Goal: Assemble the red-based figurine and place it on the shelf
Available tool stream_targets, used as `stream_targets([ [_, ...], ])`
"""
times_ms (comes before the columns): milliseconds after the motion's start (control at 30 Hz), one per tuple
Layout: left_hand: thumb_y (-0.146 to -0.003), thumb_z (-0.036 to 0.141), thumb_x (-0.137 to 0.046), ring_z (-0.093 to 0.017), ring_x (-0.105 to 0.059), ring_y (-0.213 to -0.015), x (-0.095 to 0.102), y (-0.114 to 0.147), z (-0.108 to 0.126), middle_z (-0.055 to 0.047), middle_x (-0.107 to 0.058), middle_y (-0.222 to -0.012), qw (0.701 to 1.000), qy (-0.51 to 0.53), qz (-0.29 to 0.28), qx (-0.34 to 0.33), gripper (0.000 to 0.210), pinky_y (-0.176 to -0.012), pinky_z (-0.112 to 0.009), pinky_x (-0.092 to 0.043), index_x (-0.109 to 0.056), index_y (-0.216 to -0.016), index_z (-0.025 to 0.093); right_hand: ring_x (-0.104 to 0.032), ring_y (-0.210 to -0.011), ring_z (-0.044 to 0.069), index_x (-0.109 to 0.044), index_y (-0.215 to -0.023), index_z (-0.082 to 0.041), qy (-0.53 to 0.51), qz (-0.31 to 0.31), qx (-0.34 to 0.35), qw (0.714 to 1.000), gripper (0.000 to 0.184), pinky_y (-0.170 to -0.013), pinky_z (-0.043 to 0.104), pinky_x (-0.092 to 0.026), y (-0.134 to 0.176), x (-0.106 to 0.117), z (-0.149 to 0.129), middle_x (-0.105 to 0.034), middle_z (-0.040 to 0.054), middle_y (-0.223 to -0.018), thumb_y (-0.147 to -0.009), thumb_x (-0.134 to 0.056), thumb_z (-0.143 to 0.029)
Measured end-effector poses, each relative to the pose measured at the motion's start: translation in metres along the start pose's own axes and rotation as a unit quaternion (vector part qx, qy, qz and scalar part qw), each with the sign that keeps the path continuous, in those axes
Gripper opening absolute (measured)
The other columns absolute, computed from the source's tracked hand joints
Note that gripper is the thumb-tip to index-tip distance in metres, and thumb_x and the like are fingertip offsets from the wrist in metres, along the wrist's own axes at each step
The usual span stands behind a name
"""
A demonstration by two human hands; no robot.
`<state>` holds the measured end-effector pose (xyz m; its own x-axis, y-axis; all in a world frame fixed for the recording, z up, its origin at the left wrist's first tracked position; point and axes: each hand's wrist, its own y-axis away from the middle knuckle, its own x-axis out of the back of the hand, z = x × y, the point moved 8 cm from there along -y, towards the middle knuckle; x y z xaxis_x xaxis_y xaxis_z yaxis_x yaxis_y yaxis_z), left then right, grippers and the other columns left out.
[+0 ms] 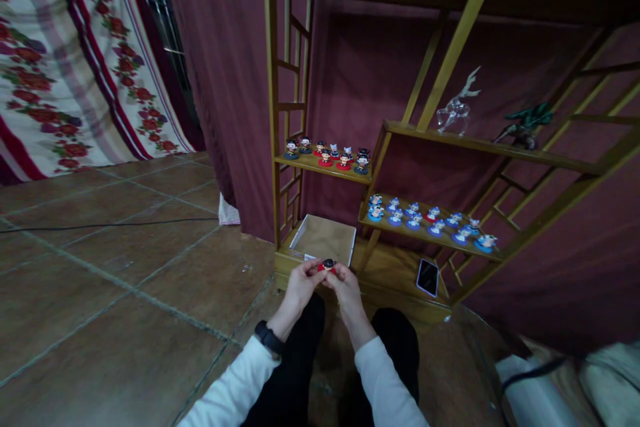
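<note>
A small figurine (329,265) with a black top and a red base is held between my two hands, just in front of a shallow white-rimmed box (324,219). My left hand (301,284) pinches its left side, and my right hand (347,284) pinches its right side. On the upper left shelf (320,168) stand several similar figurines on red and dark bases. Two rows of blue-based figurines, one of them with red, line the middle right shelf (425,235). My fingers partly cover the held figurine.
A phone (428,277) lies on the cabinet's bottom board. A clear deer ornament (455,112) and a dark green sculpture (526,125) stand on the higher right shelf. Wooden posts (271,93) frame the cabinet. A cable (110,224) crosses the tiled floor at left.
</note>
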<state>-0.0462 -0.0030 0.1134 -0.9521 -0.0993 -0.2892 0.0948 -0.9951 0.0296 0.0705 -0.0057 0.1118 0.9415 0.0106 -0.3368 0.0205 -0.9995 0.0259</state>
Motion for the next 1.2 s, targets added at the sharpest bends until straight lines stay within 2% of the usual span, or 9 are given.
stream_targets([
  [133,-0.051,0.022,-0.081,-0.016,-0.065,-0.074,0.006,-0.001,0.006,-0.008,-0.071,-0.084,1.0,0.024,-0.003,0.003,0.048,-0.073,-0.028,-0.05,-0.065,-0.095,0.011,-0.064,-0.081,0.018,-0.065,-0.081,-0.018,-0.007,0.003,-0.001,1.0,0.029,-0.072,0.032,-0.053,0.002,-0.006,-0.001,-0.069,0.003,-0.087,-0.063,-0.071,-0.04],
  [300,-0.05,0.02,-0.081,-0.015,-0.064,-0.071,0.007,-0.01,0.008,-0.006,-0.071,-0.08,0.999,0.031,-0.006,0.014,0.049,-0.074,-0.029,-0.05,-0.064,-0.095,0.011,-0.065,-0.076,0.019,-0.062,-0.085,-0.019,-0.023,0.04,0.027,0.999,0.036,-0.064,0.032,-0.055,-0.005,-0.001,0.001,-0.069,0.003,-0.084,-0.057,-0.076,-0.038],
  [400,-0.05,0.019,-0.081,-0.015,-0.064,-0.071,0.005,-0.014,0.012,-0.006,-0.07,-0.079,1.0,0.024,-0.014,0.01,0.049,-0.074,-0.03,-0.051,-0.064,-0.095,0.011,-0.065,-0.077,0.019,-0.06,-0.089,-0.02,-0.035,0.043,0.033,0.998,0.039,-0.065,0.033,-0.056,-0.008,0.001,0.001,-0.068,0.0018,-0.083,-0.057,-0.077,-0.035],
  [533,-0.052,0.018,-0.079,-0.017,-0.065,-0.078,-0.001,-0.013,0.026,-0.007,-0.07,-0.085,0.999,0.009,-0.041,-0.025,0.046,-0.079,-0.032,-0.051,-0.064,-0.095,0.011,-0.065,-0.083,0.019,-0.059,-0.097,-0.021,-0.027,0.034,0.046,0.998,0.041,-0.071,0.035,-0.055,-0.008,0.004,-0.008,-0.068,0.0021,-0.088,-0.06,-0.075,-0.03],
  [667,-0.058,0.017,-0.075,-0.018,-0.066,-0.081,-0.01,-0.009,0.04,-0.009,-0.07,-0.091,0.994,-0.006,-0.092,-0.064,0.038,-0.081,-0.033,-0.051,-0.064,-0.095,0.012,-0.065,-0.088,0.019,-0.062,-0.096,-0.021,0.013,-0.001,0.099,0.995,0.035,-0.083,0.034,-0.051,-0.008,0.004,-0.026,-0.07,0.003,-0.093,-0.064,-0.073,-0.023],
  [833,-0.067,0.02,-0.069,-0.018,-0.066,-0.084,-0.013,-0.008,0.049,-0.008,-0.071,-0.091,0.985,-0.04,-0.139,-0.09,0.031,-0.081,-0.033,-0.052,-0.063,-0.097,0.013,-0.065,-0.088,0.018,-0.064,-0.097,-0.022,0.037,-0.02,0.136,0.99,0.029,-0.082,0.033,-0.052,-0.008,0.004,-0.036,-0.07,0.0033,-0.095,-0.068,-0.07,-0.022],
  [967,-0.072,0.021,-0.064,-0.018,-0.066,-0.083,-0.007,-0.008,0.055,-0.007,-0.071,-0.092,0.978,-0.109,-0.13,-0.121,0.028,-0.078,-0.032,-0.053,-0.064,-0.099,0.015,-0.065,-0.089,0.018,-0.065,-0.095,-0.022,0.059,-0.024,0.144,0.988,0.025,-0.083,0.032,-0.052,-0.01,0.003,-0.037,-0.07,0.0026,-0.095,-0.07,-0.068,-0.022],
  [1100,-0.076,0.02,-0.061,-0.018,-0.064,-0.09,-0.003,-0.007,0.066,-0.007,-0.07,-0.096,0.956,-0.196,-0.122,-0.181,0.021,-0.083,-0.03,-0.05,-0.067,-0.096,0.017,-0.065,-0.09,0.017,-0.065,-0.094,-0.023,0.077,-0.042,0.147,0.985,0.022,-0.081,0.03,-0.052,-0.012,0.0,-0.039,-0.07,0.0021,-0.094,-0.072,-0.066,-0.021],
  [1200,-0.078,0.02,-0.06,-0.018,-0.063,-0.092,-0.003,-0.008,0.071,-0.006,-0.069,-0.097,0.942,-0.227,-0.135,-0.207,0.017,-0.084,-0.03,-0.049,-0.068,-0.094,0.017,-0.065,-0.089,0.017,-0.065,-0.095,-0.022,0.089,-0.048,0.148,0.984,0.021,-0.08,0.03,-0.053,-0.015,-0.001,-0.039,-0.07,0.0021,-0.093,-0.073,-0.065,-0.021],
])
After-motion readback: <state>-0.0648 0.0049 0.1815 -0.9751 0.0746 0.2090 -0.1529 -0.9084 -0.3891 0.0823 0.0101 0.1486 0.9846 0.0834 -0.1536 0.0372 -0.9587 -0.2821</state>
